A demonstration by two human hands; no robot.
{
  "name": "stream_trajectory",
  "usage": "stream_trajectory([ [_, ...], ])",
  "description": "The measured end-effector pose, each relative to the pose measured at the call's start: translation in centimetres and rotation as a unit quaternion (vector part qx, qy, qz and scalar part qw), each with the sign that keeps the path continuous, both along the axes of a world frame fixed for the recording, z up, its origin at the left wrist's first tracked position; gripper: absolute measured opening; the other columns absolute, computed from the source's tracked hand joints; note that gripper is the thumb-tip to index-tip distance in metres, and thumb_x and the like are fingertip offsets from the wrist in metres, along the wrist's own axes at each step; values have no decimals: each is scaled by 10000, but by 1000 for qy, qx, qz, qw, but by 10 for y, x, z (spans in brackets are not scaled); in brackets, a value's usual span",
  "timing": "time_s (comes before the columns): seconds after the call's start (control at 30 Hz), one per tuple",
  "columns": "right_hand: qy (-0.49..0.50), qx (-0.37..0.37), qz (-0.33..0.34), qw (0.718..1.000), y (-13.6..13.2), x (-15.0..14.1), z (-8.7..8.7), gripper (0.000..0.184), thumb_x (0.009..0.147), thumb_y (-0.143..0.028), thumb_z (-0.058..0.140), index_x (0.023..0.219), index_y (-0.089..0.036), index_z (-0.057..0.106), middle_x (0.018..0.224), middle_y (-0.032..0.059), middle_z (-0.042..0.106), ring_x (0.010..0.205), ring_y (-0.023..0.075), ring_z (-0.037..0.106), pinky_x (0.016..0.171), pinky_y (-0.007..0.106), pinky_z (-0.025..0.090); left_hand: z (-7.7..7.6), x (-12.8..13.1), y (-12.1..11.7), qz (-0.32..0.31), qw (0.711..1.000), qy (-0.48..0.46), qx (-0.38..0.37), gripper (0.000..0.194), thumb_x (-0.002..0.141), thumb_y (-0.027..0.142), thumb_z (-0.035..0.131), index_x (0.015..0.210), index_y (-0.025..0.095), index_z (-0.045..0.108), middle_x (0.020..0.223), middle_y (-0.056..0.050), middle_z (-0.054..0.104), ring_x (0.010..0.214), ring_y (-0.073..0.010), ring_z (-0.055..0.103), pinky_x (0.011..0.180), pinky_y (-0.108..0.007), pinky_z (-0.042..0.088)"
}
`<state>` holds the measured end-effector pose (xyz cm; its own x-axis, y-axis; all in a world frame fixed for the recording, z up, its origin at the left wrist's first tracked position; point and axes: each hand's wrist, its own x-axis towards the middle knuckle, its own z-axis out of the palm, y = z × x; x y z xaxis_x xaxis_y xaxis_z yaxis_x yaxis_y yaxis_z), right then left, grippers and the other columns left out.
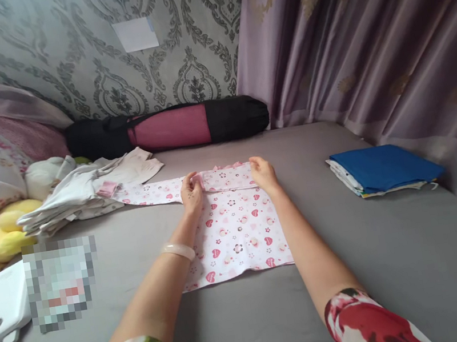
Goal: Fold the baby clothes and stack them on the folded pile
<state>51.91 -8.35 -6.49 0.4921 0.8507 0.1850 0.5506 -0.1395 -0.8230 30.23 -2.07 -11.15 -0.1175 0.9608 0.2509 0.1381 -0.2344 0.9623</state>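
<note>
a printed top [242,232] lies flat on the grey-sheeted bed [245,330], mid-way across and towards the far edge. its cloth is white, scattered with pink-red hearts, small dark-outlined flowers and little pale pink figures. a frilly pink trim peeps out along the far side, and one sleeve is laid across the body as a flat band, its pink cuff ending by the left hand [192,194]. the other sleeve runs out to the left, its pink cuff against the pile of pale clothes [79,191]. the hem is nearly straight, with slight ripples.

the left hand's grip is closed, fingers bunched on the cloth by the cuff; the right hand [263,173] has its grip nearly closed on the band's right end, fingertips at the far corner.

a black and pink bag [170,128] lies along the bed's far edge, and a folded blue cloth [384,167] rests near its right edge.
</note>
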Motion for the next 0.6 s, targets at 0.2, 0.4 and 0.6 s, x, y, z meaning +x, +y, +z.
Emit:
stream_trajectory([
  [0.2, -182, -102, 174, 962, -9, -48, -1, 441, 981, -232, 387, 1399, -157, 504, 1534, 119, 417, 1416, 189, 375, 1175, 369, 269, -6, 1, 3, 11, 998, 56, 33, 228, 834, 209, 488, 952, 186, 681, 989, -74, 672, 950, -210, 617, 931, -370, 477],
  [0.4, -255, -174, 223, 924, -7, -81, 2, 506, 1017, -317, 294, 1505, -201, 358, 1636, 94, 192, 1504, 223, 146, 1196, 527, 107, -8, 3, 5, 4, 993, 100, 69, 339, 803, 137, 438, 1037, 183, 679, 1060, -90, 677, 1051, -224, 609, 1005, -390, 450],
  [0.6, -288, -204, 240, 904, 3, -99, -3, 556, 1016, -358, 230, 1555, -223, 244, 1658, 70, 80, 1521, 212, 15, 1195, 531, 59, -6, 6, 1, -9, 972, 216, 88, 457, 781, 77, 408, 1147, 180, 661, 1161, -121, 674, 1137, -264, 578, 1056, -442, 402],
])
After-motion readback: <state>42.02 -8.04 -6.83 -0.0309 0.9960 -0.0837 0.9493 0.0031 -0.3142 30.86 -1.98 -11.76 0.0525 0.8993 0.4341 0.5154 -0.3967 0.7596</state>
